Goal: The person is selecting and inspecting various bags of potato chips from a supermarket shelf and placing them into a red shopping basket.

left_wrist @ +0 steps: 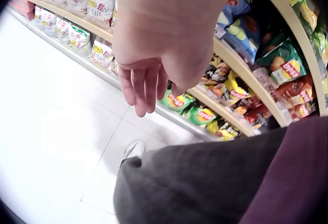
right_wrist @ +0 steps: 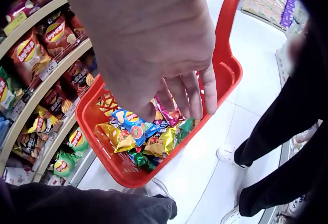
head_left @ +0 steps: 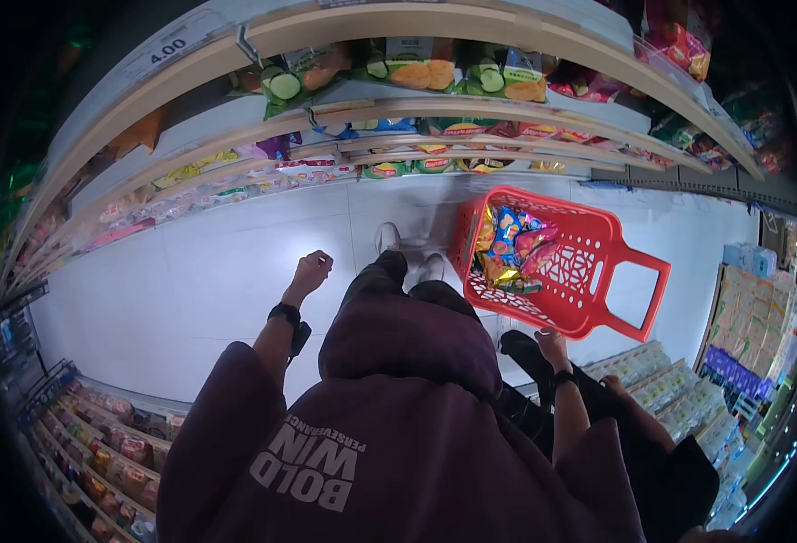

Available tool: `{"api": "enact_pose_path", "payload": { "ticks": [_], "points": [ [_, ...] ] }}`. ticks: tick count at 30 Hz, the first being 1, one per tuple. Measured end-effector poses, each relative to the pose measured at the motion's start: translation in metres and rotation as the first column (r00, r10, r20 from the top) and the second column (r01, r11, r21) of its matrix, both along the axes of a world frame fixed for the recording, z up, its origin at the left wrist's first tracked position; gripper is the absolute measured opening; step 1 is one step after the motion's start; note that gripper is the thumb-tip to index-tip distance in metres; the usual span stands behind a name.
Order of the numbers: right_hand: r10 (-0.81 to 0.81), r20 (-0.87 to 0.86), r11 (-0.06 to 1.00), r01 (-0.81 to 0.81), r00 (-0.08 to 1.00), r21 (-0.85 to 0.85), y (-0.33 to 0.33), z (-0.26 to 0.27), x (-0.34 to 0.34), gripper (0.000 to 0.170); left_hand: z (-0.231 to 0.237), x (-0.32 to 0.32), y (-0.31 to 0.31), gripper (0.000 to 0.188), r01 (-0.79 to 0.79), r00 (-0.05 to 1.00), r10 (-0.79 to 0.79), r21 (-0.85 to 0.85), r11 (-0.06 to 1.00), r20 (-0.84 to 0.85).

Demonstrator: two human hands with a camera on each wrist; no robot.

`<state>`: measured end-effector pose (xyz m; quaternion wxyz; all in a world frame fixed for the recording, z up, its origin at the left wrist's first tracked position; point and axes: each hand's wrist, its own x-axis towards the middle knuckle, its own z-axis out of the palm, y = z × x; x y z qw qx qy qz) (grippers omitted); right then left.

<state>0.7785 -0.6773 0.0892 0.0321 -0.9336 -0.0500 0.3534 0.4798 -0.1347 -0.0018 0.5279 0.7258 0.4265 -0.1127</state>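
A red shopping basket (head_left: pixel 563 204) with a long handle stands on the floor at front right. Several shiny snack bags (right_wrist: pixel 134 126), blue, yellow, pink and green, lie inside it. My right hand (head_left: pixel 552 347) hangs at the basket's near side, fingertips right by the rim. Seen from the right wrist, its fingers (right_wrist: pixel 190 93) point down loosely and overlap the basket, with nothing held. Away to the left, my left hand (head_left: pixel 311 271) hangs in the air over the floor. Its fingers (left_wrist: pixel 148 88) are loosely bent, and it holds nothing.
Shelves (head_left: pixel 435 36) of crisp bags curve along the front. Close on my right stands another person in dark trousers (right_wrist: pixel 271 126). More goods (head_left: pixel 118 434) fill racks behind on the left, and stacked packs (head_left: pixel 751 308) stand at far right. White tiles (head_left: pixel 190 281) cover the floor.
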Motion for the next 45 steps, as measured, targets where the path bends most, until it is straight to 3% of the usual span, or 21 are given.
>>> {"api": "enact_pose_path", "payload": {
  "ticks": [5, 8, 9, 11, 13, 15, 18, 22, 23, 25, 29, 30, 34, 36, 38, 39, 40, 41, 42, 43, 45],
  "points": [
    [-0.089, 0.042, 0.984, 0.094, 0.995, -0.152, -0.037, 0.04, -0.019, 0.044, -0.053, -0.073, -0.015, 0.027, 0.085, 0.97, -0.113, -0.137, 0.987, -0.214],
    [-0.126, 0.175, 0.948, 0.17, 0.976, -0.267, -0.085, 0.065, -0.003, 0.045, -0.058, -0.078, -0.019, 0.029, -0.103, 0.965, 0.047, -0.209, 0.972, -0.257],
    [0.024, 0.182, 0.952, 0.032, 0.983, -0.303, -0.157, 0.032, 0.016, 0.039, -0.058, -0.077, -0.021, 0.029, -0.147, 0.966, 0.093, -0.22, 0.964, -0.241],
    [-0.348, 0.117, 0.903, 0.366, 0.93, -0.226, -0.158, 0.071, 0.047, 0.034, -0.056, -0.08, -0.033, 0.029, -0.236, 0.959, 0.188, -0.234, 0.943, -0.213],
    [-0.498, 0.34, 0.804, 0.571, 0.798, -0.163, -0.162, 0.075, 0.074, 0.032, -0.05, -0.067, -0.036, 0.029, -0.313, 0.946, 0.282, -0.229, 0.922, -0.159],
    [-0.431, 0.377, 0.85, 0.509, 0.82, -0.136, -0.196, 0.065, 0.102, 0.04, -0.055, -0.061, -0.043, 0.028, -0.329, 0.941, 0.297, -0.245, 0.912, -0.159],
    [-0.498, 0.4, 0.836, 0.548, 0.769, -0.013, -0.119, 0.123, 0.119, 0.063, -0.062, -0.048, -0.05, 0.028, -0.311, 0.944, 0.265, -0.266, 0.913, -0.195],
    [-0.428, 0.4, 0.856, 0.506, 0.81, -0.109, -0.1, 0.137, 0.152, 0.059, -0.052, -0.035, -0.056, 0.03, -0.273, 0.961, 0.255, -0.223, 0.936, -0.108],
    [-0.438, 0.386, 0.87, 0.491, 0.812, -0.046, -0.105, 0.133, 0.159, 0.061, -0.052, -0.031, -0.056, 0.029, -0.272, 0.961, 0.253, -0.195, 0.942, -0.116],
    [-0.269, 0.528, 0.916, 0.383, 0.806, -0.117, -0.173, 0.075, 0.194, 0.063, -0.044, -0.024, -0.058, 0.029, -0.29, 0.956, 0.274, -0.172, 0.942, -0.109],
    [-0.196, 0.563, 0.92, 0.349, 0.803, -0.178, -0.17, 0.092, 0.211, 0.079, -0.028, -0.022, -0.076, 0.026, -0.306, 0.946, 0.285, -0.134, 0.943, -0.151],
    [-0.291, 0.532, 0.902, 0.414, 0.795, -0.126, -0.174, 0.096, 0.218, 0.092, -0.021, -0.017, -0.081, 0.026, -0.323, 0.939, 0.302, -0.117, 0.939, -0.165],
    [-0.252, 0.585, 0.871, 0.444, 0.771, -0.21, -0.229, 0.1, 0.256, 0.101, -0.004, -0.011, -0.129, 0.025, -0.344, 0.933, 0.334, -0.062, 0.937, -0.134],
    [-0.276, 0.532, 0.894, 0.417, 0.801, -0.164, -0.267, 0.092, 0.283, 0.101, -0.001, -0.012, -0.157, 0.027, -0.222, 0.96, 0.221, 0.011, 0.975, -0.171],
    [-0.328, 0.42, 0.911, 0.401, 0.846, -0.096, -0.288, 0.095, 0.299, 0.099, 0.04, 0.008, -0.188, 0.03, -0.033, 0.963, 0.064, 0.119, 0.992, -0.261],
    [-0.369, 0.355, 0.911, 0.409, 0.859, -0.042, -0.292, 0.089, 0.31, 0.097, 0.017, -0.003, -0.196, 0.03, 0.183, 0.928, -0.088, 0.24, 0.953, -0.361],
    [-0.401, 0.373, 0.916, 0.361, 0.837, 0.175, -0.316, 0.054, 0.321, 0.085, 0.032, 0.003, -0.208, 0.032, 0.128, 0.956, -0.073, 0.181, 0.975, -0.283],
    [-0.4, 0.291, 0.909, 0.338, 0.869, 0.242, -0.336, 0.019, 0.336, 0.074, 0.042, 0.011, -0.217, 0.034, 0.17, 0.935, -0.113, 0.145, 0.975, -0.337],
    [-0.485, 0.249, 0.854, 0.392, 0.838, 0.341, -0.323, 0.027, 0.331, 0.068, 0.044, 0.014, -0.225, 0.038, 0.309, 0.918, -0.238, 0.195, 0.931, -0.317],
    [-0.562, 0.203, 0.787, 0.444, 0.802, 0.429, -0.29, 0.059, 0.322, 0.062, 0.051, 0.023, -0.233, 0.04, 0.309, 0.893, -0.227, 0.161, 0.937, -0.389],
    [-0.503, 0.396, 0.857, 0.387, 0.768, 0.339, -0.287, 0.058, 0.319, 0.056, 0.053, 0.034, -0.245, 0.041, 0.383, 0.88, -0.294, 0.192, 0.903, -0.372]
  ]
}}
